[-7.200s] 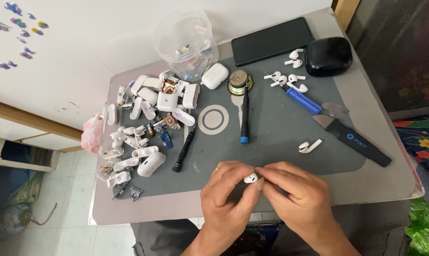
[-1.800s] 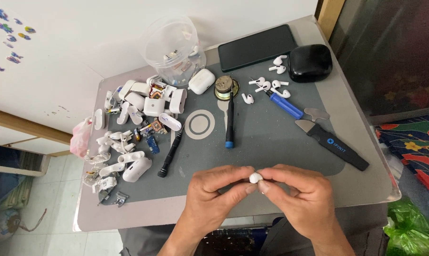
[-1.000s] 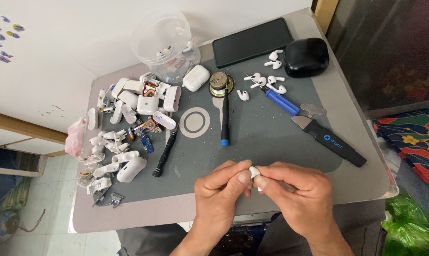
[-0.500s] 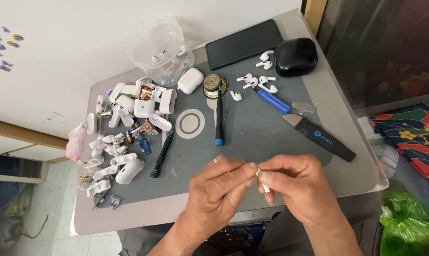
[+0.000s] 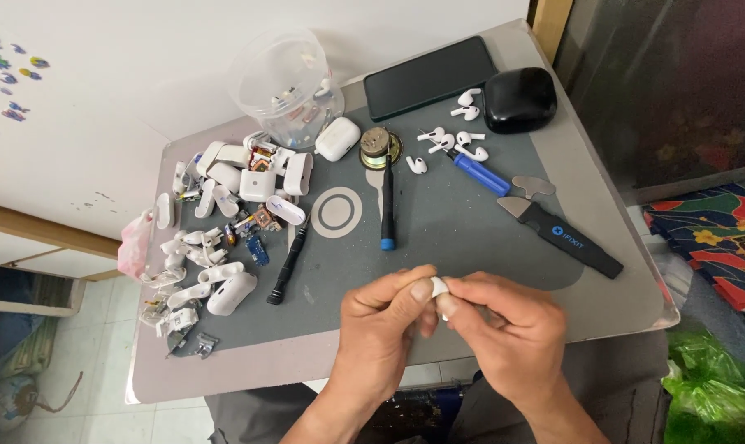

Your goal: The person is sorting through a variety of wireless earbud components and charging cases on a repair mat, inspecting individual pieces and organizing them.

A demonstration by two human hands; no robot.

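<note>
Now both hands have closed up at the near edge: left hand (image 5: 386, 329) and right hand (image 5: 504, 329) pinch the white earbud (image 5: 439, 288) between fingertips, its stem no longer showing below; farther off, the black-handled pry tool (image 5: 561, 233) lies untouched.

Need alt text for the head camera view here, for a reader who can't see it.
Two bare hands, left hand and right hand, pinch a small white earbud between their fingertips above a grey work mat. On the mat lie a heap of opened white earbud cases, screwdrivers, a black pry tool, loose earbuds, a dark phone and a clear plastic tub.
</note>
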